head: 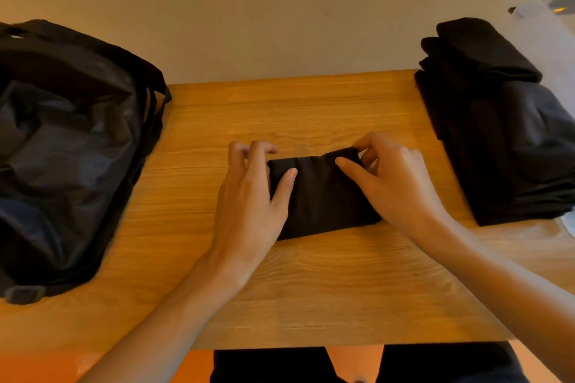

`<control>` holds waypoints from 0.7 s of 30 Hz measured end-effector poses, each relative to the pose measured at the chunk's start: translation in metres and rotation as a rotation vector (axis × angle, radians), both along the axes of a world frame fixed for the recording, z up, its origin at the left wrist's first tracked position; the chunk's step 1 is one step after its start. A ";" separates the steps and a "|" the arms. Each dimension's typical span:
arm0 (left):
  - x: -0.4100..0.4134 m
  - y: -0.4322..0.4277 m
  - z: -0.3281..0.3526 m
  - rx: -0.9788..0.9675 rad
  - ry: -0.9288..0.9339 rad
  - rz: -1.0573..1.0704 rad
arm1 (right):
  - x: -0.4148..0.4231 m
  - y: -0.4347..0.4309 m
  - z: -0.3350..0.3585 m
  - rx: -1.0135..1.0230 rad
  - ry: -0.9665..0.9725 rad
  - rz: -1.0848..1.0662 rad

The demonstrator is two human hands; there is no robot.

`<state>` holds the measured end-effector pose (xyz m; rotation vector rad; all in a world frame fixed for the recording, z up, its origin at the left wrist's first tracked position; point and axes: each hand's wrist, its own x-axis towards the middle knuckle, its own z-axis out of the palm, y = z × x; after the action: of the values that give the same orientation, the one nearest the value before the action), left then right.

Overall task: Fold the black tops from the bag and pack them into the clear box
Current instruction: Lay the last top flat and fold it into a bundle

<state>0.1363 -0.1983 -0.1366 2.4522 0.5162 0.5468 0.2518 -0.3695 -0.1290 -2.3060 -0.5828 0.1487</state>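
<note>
A black top (323,196), folded into a small rectangle, lies in the middle of the wooden table (311,289). My left hand (252,196) holds its left edge, thumb on top and fingers curled past the far corner. My right hand (389,177) pinches the far right corner, thumb on the cloth. A dark bag (68,149) sits open at the left. At the right stands a stack of folded black tops (497,134), which hides most of the clear box; only a pale edge of the box (567,224) shows.
A pale wall (280,9) rises right behind the table's far edge. White and grey items (535,9) lie at the far right behind the stack. My lap in dark clothing (280,364) shows below the table's near edge.
</note>
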 end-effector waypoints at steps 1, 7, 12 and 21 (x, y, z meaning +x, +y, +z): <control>-0.003 -0.001 0.002 0.046 -0.050 -0.019 | -0.002 -0.002 0.000 -0.042 -0.100 -0.005; -0.012 -0.013 -0.004 0.327 0.233 -0.327 | -0.023 -0.004 -0.003 -0.249 -0.507 0.365; -0.014 0.003 -0.018 0.327 0.376 -0.307 | -0.016 -0.010 -0.017 -0.498 -0.297 0.425; -0.024 0.013 -0.006 0.304 0.321 -0.228 | -0.014 -0.031 -0.013 -0.404 -0.202 0.194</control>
<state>0.1125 -0.1854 -0.1429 2.8632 0.2843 0.1429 0.2381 -0.4002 -0.1423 -2.6705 -0.9532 0.1352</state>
